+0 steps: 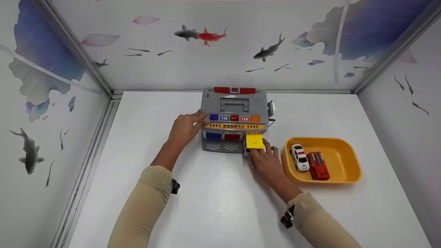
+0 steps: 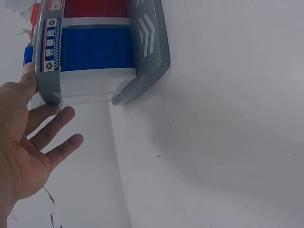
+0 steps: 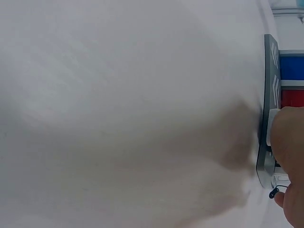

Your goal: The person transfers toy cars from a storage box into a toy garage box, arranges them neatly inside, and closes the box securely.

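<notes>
A grey toy garage (image 1: 234, 103) with blue and red doors stands at the back of the table. My left hand (image 1: 186, 127) grips its front left corner, thumb at the top edge beside the blue button. In the left wrist view, the other fingers of my left hand (image 2: 33, 142) spread beside the wall. The yellow door (image 1: 255, 141) at the right is raised. Beneath it, my right hand (image 1: 267, 162) holds a white toy vehicle (image 3: 271, 126), mostly hidden by the hand and door. In the right wrist view, my right hand (image 3: 289, 147) covers that end.
A yellow tray (image 1: 344, 141) to the right holds a white police car (image 1: 299, 157) and a red fire truck (image 1: 318, 166). A small white part (image 1: 271, 108) and a black cord (image 1: 272, 121) stick out from the garage's right side. Printed walls enclose the table.
</notes>
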Motion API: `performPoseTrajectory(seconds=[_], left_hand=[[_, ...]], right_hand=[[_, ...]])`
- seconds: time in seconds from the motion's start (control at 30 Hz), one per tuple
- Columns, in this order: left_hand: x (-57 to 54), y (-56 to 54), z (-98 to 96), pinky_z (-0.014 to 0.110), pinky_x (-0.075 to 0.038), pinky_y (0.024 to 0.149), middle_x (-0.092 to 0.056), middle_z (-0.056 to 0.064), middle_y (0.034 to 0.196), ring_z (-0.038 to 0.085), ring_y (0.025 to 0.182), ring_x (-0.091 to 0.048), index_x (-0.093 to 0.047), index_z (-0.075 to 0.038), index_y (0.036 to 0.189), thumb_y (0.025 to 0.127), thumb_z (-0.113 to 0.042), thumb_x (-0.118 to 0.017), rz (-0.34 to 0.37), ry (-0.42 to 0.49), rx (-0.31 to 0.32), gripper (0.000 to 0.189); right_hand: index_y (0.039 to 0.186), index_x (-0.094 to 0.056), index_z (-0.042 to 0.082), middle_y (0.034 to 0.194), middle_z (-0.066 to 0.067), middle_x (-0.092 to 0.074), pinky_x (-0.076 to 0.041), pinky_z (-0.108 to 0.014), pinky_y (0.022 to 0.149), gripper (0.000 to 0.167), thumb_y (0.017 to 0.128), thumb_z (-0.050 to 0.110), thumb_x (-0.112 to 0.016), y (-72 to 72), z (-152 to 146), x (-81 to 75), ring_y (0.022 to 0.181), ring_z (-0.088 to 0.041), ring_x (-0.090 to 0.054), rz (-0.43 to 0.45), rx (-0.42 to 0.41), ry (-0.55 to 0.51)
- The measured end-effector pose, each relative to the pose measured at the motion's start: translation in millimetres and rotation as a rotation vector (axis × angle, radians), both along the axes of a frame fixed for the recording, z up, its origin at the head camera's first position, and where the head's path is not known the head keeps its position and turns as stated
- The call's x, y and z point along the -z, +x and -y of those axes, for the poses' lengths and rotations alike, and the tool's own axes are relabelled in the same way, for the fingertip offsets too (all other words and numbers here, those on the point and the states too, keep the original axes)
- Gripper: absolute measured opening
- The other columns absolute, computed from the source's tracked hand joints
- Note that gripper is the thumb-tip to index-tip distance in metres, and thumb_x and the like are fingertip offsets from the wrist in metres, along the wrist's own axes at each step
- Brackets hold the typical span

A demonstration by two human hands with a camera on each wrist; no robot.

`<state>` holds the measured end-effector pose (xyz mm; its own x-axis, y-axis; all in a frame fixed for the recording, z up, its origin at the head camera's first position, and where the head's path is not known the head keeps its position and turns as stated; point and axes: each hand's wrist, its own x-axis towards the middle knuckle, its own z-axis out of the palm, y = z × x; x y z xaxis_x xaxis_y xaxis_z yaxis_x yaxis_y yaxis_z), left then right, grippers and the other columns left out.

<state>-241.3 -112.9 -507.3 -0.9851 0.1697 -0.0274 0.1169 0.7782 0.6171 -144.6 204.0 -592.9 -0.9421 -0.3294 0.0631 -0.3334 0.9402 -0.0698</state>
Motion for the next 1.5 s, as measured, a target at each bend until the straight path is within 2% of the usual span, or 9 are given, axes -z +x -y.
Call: performPoseTrajectory(seconds=[0.2,0.53,0.77,1.03,1.2,1.43,1.5], left_hand=[[1.0,-0.5,0.2,0.056,-0.044,0.13,-0.059,0.007,0.162,0.037,0.153,-0.057,-0.065,-0.03,0.154,0.107,-0.056,-0.065,-0.02,0.009,0.026,0.053],[1.5,-0.7,2.1,0.054,-0.045,0.13,-0.058,0.008,0.163,0.036,0.154,-0.057,-0.064,-0.03,0.155,0.108,-0.056,-0.064,-0.021,0.006,0.026,0.054],[0.2,-0.4,2.5,0.056,-0.044,0.13,-0.057,0.009,0.163,0.037,0.154,-0.056,-0.063,-0.031,0.155,0.109,-0.056,-0.063,-0.018,0.012,0.031,0.052],[0.6,0.2,2.1,0.055,-0.046,0.129,-0.057,0.008,0.163,0.037,0.153,-0.057,-0.064,-0.031,0.154,0.108,-0.055,-0.063,-0.026,0.012,0.034,0.052],[1.5,-0.3,1.2,0.055,-0.046,0.129,-0.058,0.007,0.163,0.037,0.154,-0.056,-0.064,-0.031,0.154,0.108,-0.056,-0.064,-0.016,0.005,0.017,0.053],[2.0,0.6,1.1,0.055,-0.045,0.129,-0.058,0.008,0.163,0.037,0.154,-0.056,-0.063,-0.033,0.155,0.107,-0.056,-0.065,-0.006,0.01,0.01,0.053],[1.9,0.7,1.4,0.055,-0.045,0.129,-0.058,0.008,0.163,0.037,0.154,-0.056,-0.063,-0.033,0.155,0.108,-0.056,-0.065,-0.009,0.013,0.012,0.053]], right_hand=[[0.152,-0.055,0.012,0.153,-0.02,-0.068,-0.047,-0.068,0.115,0.041,0.114,0.026,-0.062,-0.1,1.2,2.8,0.156,-0.05,-0.042,-0.031,0.02,-0.007],[0.163,-0.048,0.009,0.164,-0.02,-0.059,-0.041,-0.069,0.123,0.059,0.11,0.03,-0.061,-1.3,-2.2,3.7,0.162,-0.047,-0.035,0.054,0.038,-0.014],[0.166,-0.045,0.012,0.168,-0.017,-0.055,-0.038,-0.071,0.127,0.063,0.108,0.031,-0.063,-1.0,-4.2,1.4,0.164,-0.046,-0.032,0.107,0.047,-0.032],[0.164,-0.048,0.015,0.165,-0.02,-0.056,-0.038,-0.071,0.127,0.063,0.106,0.036,-0.063,-0.3,-7.3,-1.3,0.162,-0.048,-0.033,0.145,-0.002,-0.032],[0.16,-0.054,0.012,0.163,-0.02,-0.058,-0.039,-0.07,0.125,0.059,0.107,0.036,-0.062,-1.6,-6.9,-1.4,0.163,-0.047,-0.032,0.122,0.007,-0.013],[0.134,-0.072,0.01,0.161,-0.02,-0.06,-0.04,-0.071,0.123,0.035,0.107,0.03,-0.06,-6.2,-3.4,-0.8,0.16,-0.051,-0.033,0.122,0.014,-0.023],[0.134,-0.073,0.011,0.161,-0.017,-0.061,-0.04,-0.071,0.123,0.035,0.107,0.029,-0.06,-8.2,-2.9,-0.1,0.16,-0.051,-0.034,0.123,0.023,-0.02]])
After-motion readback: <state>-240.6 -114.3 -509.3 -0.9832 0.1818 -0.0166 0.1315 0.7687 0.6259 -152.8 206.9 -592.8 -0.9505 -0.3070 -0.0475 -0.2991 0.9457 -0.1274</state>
